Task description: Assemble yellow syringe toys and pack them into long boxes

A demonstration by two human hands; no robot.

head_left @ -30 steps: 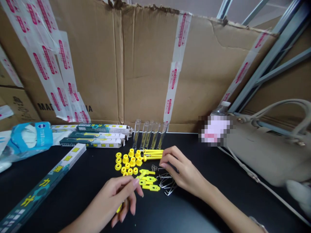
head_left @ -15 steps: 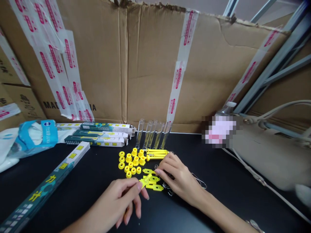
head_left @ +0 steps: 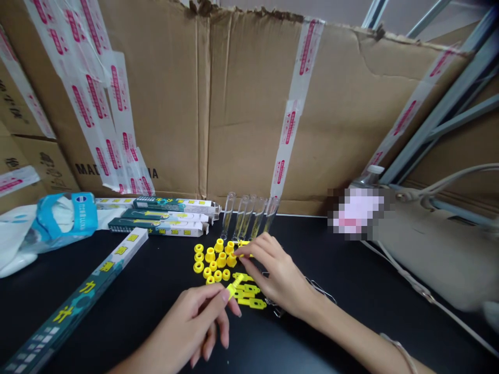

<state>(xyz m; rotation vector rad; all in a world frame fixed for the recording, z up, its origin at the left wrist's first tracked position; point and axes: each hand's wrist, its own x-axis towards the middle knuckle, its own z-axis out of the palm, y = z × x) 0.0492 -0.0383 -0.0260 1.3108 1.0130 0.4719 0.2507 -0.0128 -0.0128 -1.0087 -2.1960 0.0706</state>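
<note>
Yellow piece (head_left: 235,285) in left hand (head_left: 197,311), well apart from tabletop's far edge (head_left: 306,217)

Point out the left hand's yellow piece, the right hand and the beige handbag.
Yellow piece (head_left: 234,288): head view, exposed middle.
Right hand (head_left: 281,277): head view, back of hand.
Beige handbag (head_left: 436,254): head view, side panel.

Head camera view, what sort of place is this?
Probably a storeroom or packing corner: a big taped cardboard box stands behind the black tabletop, with metal framing at the picture's right.
</note>
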